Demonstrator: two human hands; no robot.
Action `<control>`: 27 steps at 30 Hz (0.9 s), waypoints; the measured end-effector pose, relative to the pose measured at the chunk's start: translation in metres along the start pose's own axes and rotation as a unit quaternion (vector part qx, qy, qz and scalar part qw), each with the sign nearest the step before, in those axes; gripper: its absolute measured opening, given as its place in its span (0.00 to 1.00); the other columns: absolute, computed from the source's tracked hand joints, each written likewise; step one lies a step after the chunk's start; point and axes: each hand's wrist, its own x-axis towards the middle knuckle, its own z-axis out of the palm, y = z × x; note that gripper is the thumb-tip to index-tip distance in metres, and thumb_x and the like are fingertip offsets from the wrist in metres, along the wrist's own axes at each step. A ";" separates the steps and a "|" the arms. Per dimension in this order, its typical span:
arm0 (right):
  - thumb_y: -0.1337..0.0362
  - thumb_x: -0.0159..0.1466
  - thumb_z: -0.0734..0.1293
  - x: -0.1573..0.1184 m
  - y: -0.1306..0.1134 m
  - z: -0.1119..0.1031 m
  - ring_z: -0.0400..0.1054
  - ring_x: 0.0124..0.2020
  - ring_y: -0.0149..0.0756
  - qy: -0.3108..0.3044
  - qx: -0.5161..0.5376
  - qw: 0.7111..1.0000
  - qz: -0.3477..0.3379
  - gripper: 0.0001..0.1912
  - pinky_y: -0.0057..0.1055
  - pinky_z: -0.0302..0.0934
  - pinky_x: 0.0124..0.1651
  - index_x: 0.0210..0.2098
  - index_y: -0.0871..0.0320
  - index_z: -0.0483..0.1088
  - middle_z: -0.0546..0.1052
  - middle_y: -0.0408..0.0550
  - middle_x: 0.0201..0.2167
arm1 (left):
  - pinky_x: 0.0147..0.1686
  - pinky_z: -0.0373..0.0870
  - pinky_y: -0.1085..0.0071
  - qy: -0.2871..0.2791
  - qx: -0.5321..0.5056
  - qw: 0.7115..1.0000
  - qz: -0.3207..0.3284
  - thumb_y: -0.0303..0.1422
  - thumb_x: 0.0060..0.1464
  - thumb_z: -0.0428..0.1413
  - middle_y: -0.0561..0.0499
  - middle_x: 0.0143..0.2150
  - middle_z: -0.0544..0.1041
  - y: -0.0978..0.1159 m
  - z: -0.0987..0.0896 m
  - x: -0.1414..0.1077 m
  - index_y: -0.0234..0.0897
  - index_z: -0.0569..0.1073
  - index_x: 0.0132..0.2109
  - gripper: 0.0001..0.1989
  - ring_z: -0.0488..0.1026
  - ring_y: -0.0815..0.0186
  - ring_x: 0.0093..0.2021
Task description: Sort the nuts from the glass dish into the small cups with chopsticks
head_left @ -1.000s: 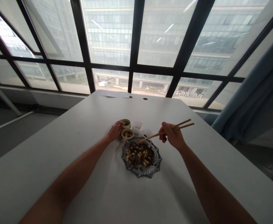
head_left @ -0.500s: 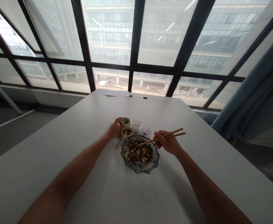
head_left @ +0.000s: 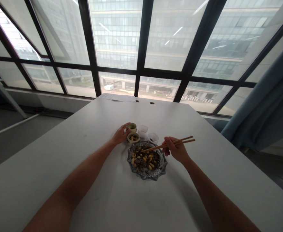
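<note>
My right hand grips a pair of wooden chopsticks, whose tips dip among the nuts in a glass bowl with a scalloped rim. The bowl holds peanuts and dark striped seeds. Behind it to the left, my left hand curls around the side of a small greenish cup. Just in front of that cup, close to my thumb, stands a second small cup with peanuts inside. Whether the chopstick tips pinch anything is too small to tell.
Two small clear plastic containers stand behind the bowl, the right container with a few dark bits inside. Papers lie at the far end of the white table. A blue curtain hangs at the right, by the windows.
The whole view has shifted slightly, with the scene a little lower and further right. Both hands keep their holds, and the chopstick tips stay in the bowl.
</note>
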 end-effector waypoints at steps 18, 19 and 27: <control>0.35 0.53 0.73 0.008 0.022 -0.014 0.61 0.09 0.27 0.071 0.117 0.990 0.038 0.30 0.22 0.56 0.10 0.23 0.59 0.72 0.72 0.44 0.12 | 0.60 0.70 0.51 0.009 0.039 0.998 0.055 0.26 0.49 0.59 0.43 0.57 0.77 -0.007 -0.001 0.000 0.40 0.76 0.46 0.15 0.73 0.52 0.59; 0.35 0.52 0.74 0.009 0.022 -0.015 0.61 0.08 0.27 0.076 0.133 0.987 0.039 0.30 0.22 0.55 0.10 0.23 0.59 0.72 0.72 0.43 0.11 | 0.58 0.71 0.52 0.013 0.043 0.998 0.054 0.25 0.49 0.59 0.43 0.56 0.77 -0.005 -0.001 -0.001 0.39 0.76 0.45 0.14 0.74 0.53 0.58; 0.39 0.50 0.78 0.015 0.019 -0.023 0.57 0.09 0.24 0.065 0.238 0.968 0.051 0.28 0.21 0.53 0.11 0.21 0.58 0.71 0.68 0.39 0.10 | 0.45 0.77 0.61 0.031 0.057 0.997 0.038 0.22 0.45 0.61 0.43 0.57 0.76 0.004 0.000 -0.003 0.38 0.75 0.40 0.13 0.76 0.56 0.53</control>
